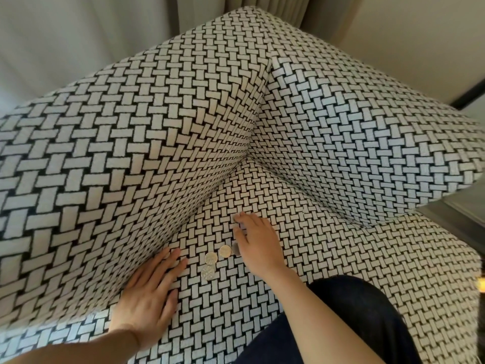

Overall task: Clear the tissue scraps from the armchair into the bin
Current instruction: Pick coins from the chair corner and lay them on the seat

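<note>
The armchair (341, 258), covered in a black-and-white basket-weave fabric, is seen from above its seat. Its inner corner (246, 151) points away from the viewer, and two padded walls run from that corner toward the near left and the near right. No tissue scrap can be told apart from the white blocks of the pattern. The left hand (149, 290) lies flat on the seat, touching the foot of the left wall, with its fingers straight, close together and pointing at the corner. The right hand (256, 243) reaches forward near the seat's middle with its fingers lightly bent and its tips down on the fabric; whether they pinch anything cannot be told. Between the hands lie four coins (211, 258) in a loose line running from near left to far right, the last one partly under the right hand. A dark garment (367, 316) covers the near part of the seat under the right forearm. Beige curtains (249, 6) and pale walls stand behind the chair.
</note>
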The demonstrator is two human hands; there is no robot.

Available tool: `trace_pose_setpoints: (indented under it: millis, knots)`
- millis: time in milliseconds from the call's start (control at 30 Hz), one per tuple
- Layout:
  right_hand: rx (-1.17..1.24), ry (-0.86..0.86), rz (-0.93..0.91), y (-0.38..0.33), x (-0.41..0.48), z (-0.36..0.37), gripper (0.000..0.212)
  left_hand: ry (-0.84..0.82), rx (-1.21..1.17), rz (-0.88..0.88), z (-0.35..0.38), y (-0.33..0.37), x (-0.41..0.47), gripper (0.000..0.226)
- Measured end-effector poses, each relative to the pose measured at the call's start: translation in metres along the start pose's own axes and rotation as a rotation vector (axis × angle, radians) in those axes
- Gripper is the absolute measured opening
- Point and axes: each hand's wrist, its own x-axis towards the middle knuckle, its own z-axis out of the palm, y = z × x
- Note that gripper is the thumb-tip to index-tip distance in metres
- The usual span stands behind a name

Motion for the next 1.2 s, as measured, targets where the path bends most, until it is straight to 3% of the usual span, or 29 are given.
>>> trace_pose_setpoints:
  millis: [67, 167, 333, 500, 600, 800, 967, 1100, 1200]
  knots:
    - [0.108, 0.074, 0.044, 0.001, 0.0, 0.001, 0.036, 0.003, -0.011, -0.002, -0.001, 0.001, 0.0, 0.054]
    - [0.257, 0.187, 0.09, 0.001, 0.001, 0.002, 0.05, 0.0, -0.019, 0.004, -0.001, 0.002, 0.001, 0.054]
    - [0.138, 0.406, 0.102, 0.01, 0.013, -0.009, 0.023, -0.006, -0.025, 0.005, 0.001, 0.001, 0.0, 0.054]
    - [-0.029, 0.167, 0.432, 0.04, 0.033, -0.027, 0.053, 0.003, -0.02, 0.014, 0.002, 0.0, 0.0, 0.054]
    - [-0.043, 0.004, 0.529, 0.049, 0.04, -0.038, 0.063, 0.016, -0.021, 0.015, 0.002, 0.0, -0.001, 0.053]
    - [-0.099, -0.219, 0.466, 0.06, 0.04, -0.05, 0.072, -0.003, 0.024, -0.003, 0.001, 0.003, -0.002, 0.054]
    - [0.028, -0.348, 0.459, 0.066, 0.045, -0.065, 0.074, -0.013, 0.05, -0.001, -0.004, 0.007, -0.006, 0.054]
    - [-0.037, -0.319, 0.443, 0.064, 0.042, -0.064, 0.07, 0.002, 0.049, 0.015, -0.017, 0.017, 0.023, 0.041]
    - [-0.087, -0.277, 0.415, 0.063, 0.038, -0.059, 0.068, -0.019, 0.047, 0.112, -0.015, 0.023, 0.068, 0.05]
